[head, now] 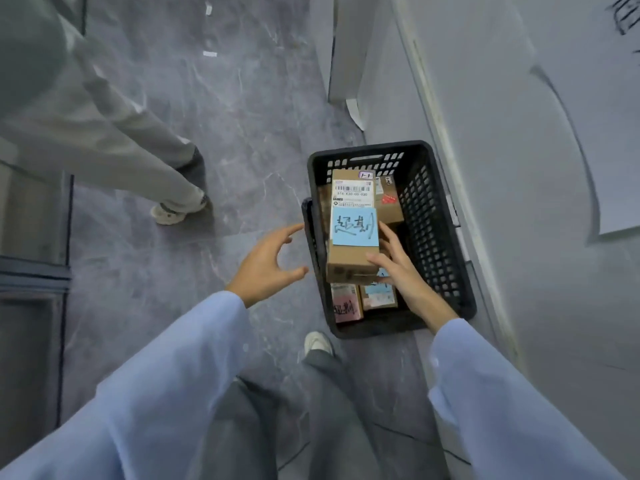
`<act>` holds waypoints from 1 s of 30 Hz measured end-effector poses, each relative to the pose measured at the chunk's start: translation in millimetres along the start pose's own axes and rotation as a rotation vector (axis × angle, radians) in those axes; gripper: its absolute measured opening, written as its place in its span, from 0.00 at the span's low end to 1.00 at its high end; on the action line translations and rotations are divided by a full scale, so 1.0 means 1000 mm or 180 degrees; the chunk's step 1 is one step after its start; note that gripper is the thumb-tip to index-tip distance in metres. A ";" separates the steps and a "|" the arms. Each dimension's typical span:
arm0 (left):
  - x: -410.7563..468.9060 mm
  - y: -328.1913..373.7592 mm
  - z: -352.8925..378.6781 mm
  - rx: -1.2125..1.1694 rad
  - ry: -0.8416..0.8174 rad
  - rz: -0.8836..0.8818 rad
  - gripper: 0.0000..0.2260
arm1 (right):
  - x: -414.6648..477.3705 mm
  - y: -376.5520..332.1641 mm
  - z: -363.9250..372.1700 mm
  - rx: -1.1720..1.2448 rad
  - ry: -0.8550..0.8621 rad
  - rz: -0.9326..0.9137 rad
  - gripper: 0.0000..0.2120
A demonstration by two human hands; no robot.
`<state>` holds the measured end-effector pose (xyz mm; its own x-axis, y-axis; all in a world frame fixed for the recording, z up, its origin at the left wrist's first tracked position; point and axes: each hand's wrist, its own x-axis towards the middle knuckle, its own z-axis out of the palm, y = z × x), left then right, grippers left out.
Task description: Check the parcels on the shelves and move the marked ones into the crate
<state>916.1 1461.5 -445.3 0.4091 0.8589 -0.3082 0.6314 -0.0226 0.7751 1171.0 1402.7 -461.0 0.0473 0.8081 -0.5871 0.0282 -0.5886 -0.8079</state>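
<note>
Two hands reach from pale blue sleeves towards a black perforated plastic crate (446, 244) that stands on the grey marbled floor (225, 116), just beside a white wall on the right. The right hand (401, 268) grasps the near right corner of a brown cardboard parcel (349, 261) bearing a barcode label and a blue sticky note (355, 226) with handwriting. This parcel sits within the crate's opening, over the ones below; whether it rests on them I cannot tell. The left hand (266, 265) holds nothing, fingers spread and loosely curved, just beside the crate's left rim. Lower in the crate lie a pink-noted cardboard parcel (346, 306) and a small blue-labelled cardboard parcel (379, 297). On the far left stands another person's leg in pale grey trousers (121, 150).
</note>
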 end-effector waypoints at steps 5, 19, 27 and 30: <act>0.026 -0.019 0.025 0.0861 0.0057 0.0001 0.29 | 0.029 0.052 -0.039 -0.0071 0.0009 0.0308 0.32; 0.064 -0.063 0.061 0.1189 -0.0059 -0.0386 0.31 | 0.100 0.161 -0.025 -0.0240 -0.0443 0.0787 0.29; 0.061 -0.074 0.060 0.1180 -0.0048 -0.0523 0.31 | 0.129 0.180 -0.010 -0.0234 -0.0361 0.0970 0.36; 0.058 -0.076 0.056 0.1144 -0.0011 -0.0542 0.31 | 0.134 0.182 -0.009 -0.0256 -0.0278 0.0962 0.34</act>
<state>928.7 1484.2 -552.4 0.2804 0.8641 -0.4180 0.8805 -0.0582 0.4705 1191.9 1404.0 -686.4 -0.0203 0.5933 -0.8047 0.1049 -0.7992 -0.5919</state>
